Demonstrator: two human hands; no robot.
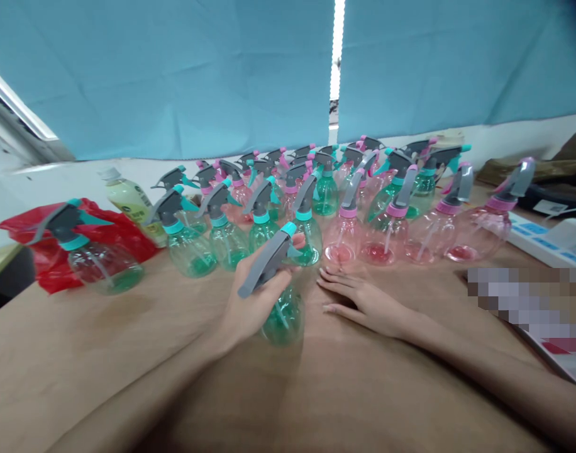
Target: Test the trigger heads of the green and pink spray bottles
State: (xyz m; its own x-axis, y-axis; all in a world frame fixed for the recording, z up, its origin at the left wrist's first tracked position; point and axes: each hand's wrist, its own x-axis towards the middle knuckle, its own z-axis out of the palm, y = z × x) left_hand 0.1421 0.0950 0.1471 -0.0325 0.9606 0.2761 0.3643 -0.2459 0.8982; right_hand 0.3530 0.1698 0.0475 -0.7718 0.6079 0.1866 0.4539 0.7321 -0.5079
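My left hand (254,296) is wrapped round the neck of a green spray bottle (284,318) with a grey and teal trigger head. The bottle is upright in front of the others, and my fingers hide its collar. My right hand (358,296) lies flat on the wooden table (354,396), fingers stretched out, holding nothing. Just beyond its fingertips stands a pink spray bottle (341,242). Behind my left hand is a row of green spray bottles, one of them a green spray bottle (229,242) with a teal collar.
Several more green and pink spray bottles crowd the back. At left, a red plastic bag (132,229) lies behind a separate green bottle (109,267), near a pale yellow bottle (130,201). A white power strip (537,242) and a blurred-out flat object (533,308) are at right.
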